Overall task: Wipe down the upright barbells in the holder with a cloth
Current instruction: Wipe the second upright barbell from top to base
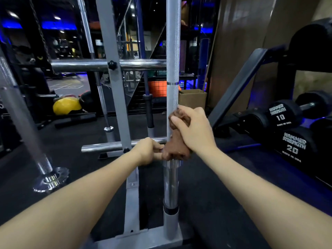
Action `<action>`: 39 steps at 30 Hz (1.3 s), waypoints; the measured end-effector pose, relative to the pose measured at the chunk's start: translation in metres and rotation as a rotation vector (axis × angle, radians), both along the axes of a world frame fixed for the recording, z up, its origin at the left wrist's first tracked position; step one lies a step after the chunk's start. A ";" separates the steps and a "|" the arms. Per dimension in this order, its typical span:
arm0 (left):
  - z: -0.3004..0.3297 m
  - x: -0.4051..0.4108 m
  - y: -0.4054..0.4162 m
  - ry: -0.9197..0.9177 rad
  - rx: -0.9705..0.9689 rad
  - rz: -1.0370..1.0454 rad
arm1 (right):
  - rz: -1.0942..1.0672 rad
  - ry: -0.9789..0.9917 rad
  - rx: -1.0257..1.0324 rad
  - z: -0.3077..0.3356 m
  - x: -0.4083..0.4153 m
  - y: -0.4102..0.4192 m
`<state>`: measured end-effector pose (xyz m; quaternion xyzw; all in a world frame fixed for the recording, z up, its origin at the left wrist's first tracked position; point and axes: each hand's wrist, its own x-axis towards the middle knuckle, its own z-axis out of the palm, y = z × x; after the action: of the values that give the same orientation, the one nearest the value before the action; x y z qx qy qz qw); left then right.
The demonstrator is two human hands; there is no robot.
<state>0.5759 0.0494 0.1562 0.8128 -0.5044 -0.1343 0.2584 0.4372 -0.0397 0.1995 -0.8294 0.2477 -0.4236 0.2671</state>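
**Both hands low on the upright bar**

The barbell (172, 51) stands upright in a tube of the grey holder (171, 223). The right hand (195, 128) clenches a brown cloth (177, 148) around the shaft, just above the sleeve collar. The left hand (149, 150) pinches the cloth's lower edge, left of the bar. Right of the bar, dumbbells (285, 114) sit on a rack.
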 end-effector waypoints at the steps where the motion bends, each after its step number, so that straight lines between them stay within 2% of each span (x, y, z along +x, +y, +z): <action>1: -0.002 0.001 0.000 -0.012 -0.013 -0.012 | -0.010 0.002 -0.001 -0.008 0.004 0.004; 3: -0.008 0.002 -0.001 0.054 -0.068 -0.020 | -0.019 0.056 0.002 -0.023 0.003 0.006; 5: -0.011 0.001 0.001 0.166 -0.126 -0.006 | -0.010 0.213 -0.018 -0.033 -0.003 0.001; 8: -0.013 0.000 0.003 0.140 -0.148 -0.005 | 0.041 0.557 -0.115 -0.038 -0.017 -0.006; 9: -0.012 0.000 0.003 0.127 -0.140 -0.007 | 0.037 0.592 -0.135 -0.036 -0.020 -0.009; 13: -0.016 0.003 0.004 0.114 -0.130 0.025 | -0.037 0.494 -0.106 -0.020 -0.011 -0.038; 16: -0.020 0.003 0.005 0.118 -0.164 0.018 | 0.034 0.596 -0.050 -0.045 0.009 -0.046; 19: -0.022 0.004 0.005 0.115 -0.176 0.012 | 0.060 0.560 -0.002 -0.067 0.012 -0.048; 23: -0.021 0.004 0.002 0.119 -0.178 0.011 | 0.043 0.562 -0.031 -0.061 0.001 -0.037; 29: -0.020 0.005 0.003 0.106 -0.157 0.017 | 0.101 0.534 -0.104 -0.067 -0.027 -0.010; 33: -0.017 0.003 0.005 0.113 -0.138 0.021 | 0.237 0.534 -0.108 -0.053 -0.036 0.002; 35: -0.016 0.003 0.004 0.129 -0.126 0.027 | 0.281 0.456 -0.146 -0.045 -0.042 0.007; 37: -0.017 0.005 0.004 0.167 -0.136 0.030 | 0.235 0.326 -0.245 -0.035 -0.041 0.007; 39: -0.020 0.008 0.004 0.200 -0.152 0.015 | 0.153 0.311 -0.364 -0.025 -0.033 0.002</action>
<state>0.5837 0.0531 0.1359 0.7771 -0.4790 -0.1743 0.3692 0.4046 -0.0375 0.1744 -0.9353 0.1419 -0.3073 0.1031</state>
